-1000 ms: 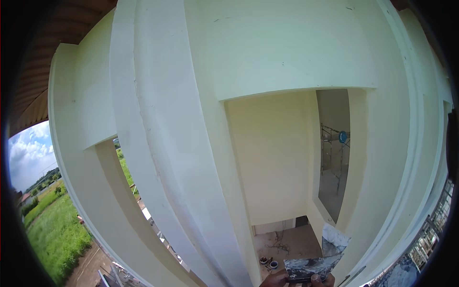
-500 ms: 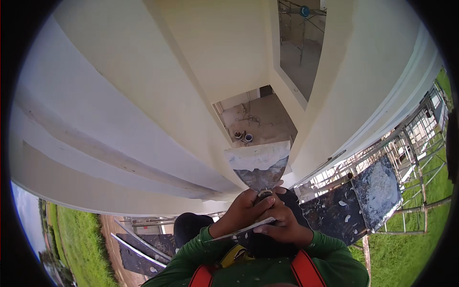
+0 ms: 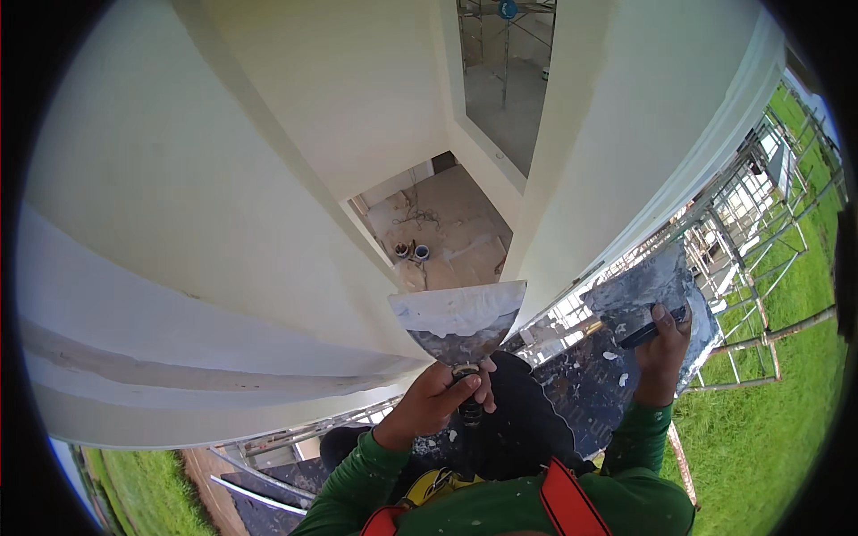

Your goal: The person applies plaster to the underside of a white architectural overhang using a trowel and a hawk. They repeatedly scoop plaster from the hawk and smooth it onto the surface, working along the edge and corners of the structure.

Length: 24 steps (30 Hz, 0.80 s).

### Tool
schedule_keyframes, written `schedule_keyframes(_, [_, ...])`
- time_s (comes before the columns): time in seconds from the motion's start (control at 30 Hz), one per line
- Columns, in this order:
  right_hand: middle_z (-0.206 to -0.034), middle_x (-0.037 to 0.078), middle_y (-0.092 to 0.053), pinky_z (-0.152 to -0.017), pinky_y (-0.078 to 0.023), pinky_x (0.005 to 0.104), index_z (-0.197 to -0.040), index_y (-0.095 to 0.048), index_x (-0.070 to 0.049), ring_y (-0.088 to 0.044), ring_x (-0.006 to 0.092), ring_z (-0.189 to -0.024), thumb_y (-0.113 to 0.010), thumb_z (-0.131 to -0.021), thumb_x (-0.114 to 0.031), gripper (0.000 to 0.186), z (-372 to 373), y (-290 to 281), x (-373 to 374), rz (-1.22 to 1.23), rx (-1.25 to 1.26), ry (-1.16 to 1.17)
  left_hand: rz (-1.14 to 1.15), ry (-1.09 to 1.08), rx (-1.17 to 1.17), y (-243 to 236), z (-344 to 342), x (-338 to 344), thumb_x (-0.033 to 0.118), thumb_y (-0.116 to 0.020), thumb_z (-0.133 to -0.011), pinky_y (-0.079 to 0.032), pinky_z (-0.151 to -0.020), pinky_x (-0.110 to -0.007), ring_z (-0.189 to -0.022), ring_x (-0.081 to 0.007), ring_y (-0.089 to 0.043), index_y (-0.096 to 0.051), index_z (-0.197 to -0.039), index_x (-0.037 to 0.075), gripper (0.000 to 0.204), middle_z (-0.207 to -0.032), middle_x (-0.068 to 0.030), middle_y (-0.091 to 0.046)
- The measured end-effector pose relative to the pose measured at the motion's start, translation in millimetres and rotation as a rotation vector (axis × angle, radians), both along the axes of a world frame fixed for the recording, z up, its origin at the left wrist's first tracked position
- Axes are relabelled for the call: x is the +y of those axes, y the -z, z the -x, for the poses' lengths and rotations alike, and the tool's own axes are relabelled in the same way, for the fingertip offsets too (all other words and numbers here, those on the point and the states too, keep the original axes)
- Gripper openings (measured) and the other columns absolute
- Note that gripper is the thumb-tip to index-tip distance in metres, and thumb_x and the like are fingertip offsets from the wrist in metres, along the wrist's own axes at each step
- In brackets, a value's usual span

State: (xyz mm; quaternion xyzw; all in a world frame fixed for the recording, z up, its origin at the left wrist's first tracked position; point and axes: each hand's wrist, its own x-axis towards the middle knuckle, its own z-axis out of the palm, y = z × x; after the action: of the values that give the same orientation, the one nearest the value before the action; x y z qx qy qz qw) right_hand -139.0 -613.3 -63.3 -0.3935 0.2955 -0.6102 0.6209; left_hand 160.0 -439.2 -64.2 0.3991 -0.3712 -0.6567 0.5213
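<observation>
My left hand [image 3: 431, 406] is closed round the dark handle of a wide putty knife [image 3: 458, 314], held in front of my body with its blade pointing away from me. White filler coats the far part of that blade; the part nearer the handle is grey and stained. Out to the right, my right hand [image 3: 663, 353] grips the black handle of a flat finishing trowel [image 3: 636, 288]. Its grey blade is smeared with pale residue and spreads beyond my fingers. The two tools are well apart.
Pale walls [image 3: 295, 210] rise ahead and to the left. Through an opening, two buckets [image 3: 421, 253] stand on the dusty floor below. Dark, splattered platform boards [image 3: 581, 393] lie beneath me. Metal scaffolding [image 3: 760, 268] runs along the right, above grass [image 3: 760, 447].
My right hand has left the left one and swung out to the right with the trowel, now turned to show its face. The putty knife stays in my left hand; the view has shifted.
</observation>
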Motion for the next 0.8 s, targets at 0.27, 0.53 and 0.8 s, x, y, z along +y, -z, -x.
schedule_keyframes(0.27, [-0.100,0.013,-0.066,-0.077,-0.060,0.0389,-0.111,-0.055,-0.001,-0.070,0.0243,-0.088,-0.060,-0.093,-0.004,0.018,-67.5,-136.2,-33.0,-0.189,-0.286,0.156,-0.127,-0.051,-0.062,-142.5,-3.5,11.3,0.028,-0.058,-0.098,-0.048,-0.073,-0.035,-0.075,-0.0181,-0.054,-0.048,-0.116,-0.003,0.037,-0.079,-0.0041,-0.049])
schedule_keyframes(0.53, [-0.106,0.016,-0.065,-0.070,-0.064,0.0443,-0.123,-0.052,0.002,-0.070,0.0268,-0.091,-0.057,-0.094,-0.002,0.029,-109.8,-244.0,-29.8,-0.233,-0.282,-0.025,-0.283,0.156,-0.147,-277.6,-12.7,16.3,0.025,-0.059,-0.097,-0.047,-0.075,-0.033,-0.081,-0.0181,-0.056,-0.051,-0.112,0.000,0.029,-0.082,-0.0044,-0.053])
schedule_keyframes(0.8, [-0.113,0.015,-0.063,-0.089,-0.060,0.0399,-0.130,-0.047,0.004,-0.066,0.0221,-0.102,-0.044,-0.101,0.000,0.029,-147.8,-311.3,-5.7,0.090,0.078,-0.013,-0.213,0.331,-0.516,-400.3,-20.3,11.9,0.011,-0.054,-0.098,-0.048,-0.084,-0.033,-0.091,-0.0149,-0.058,-0.058,-0.114,0.003,0.018,-0.093,-0.0041,-0.060])
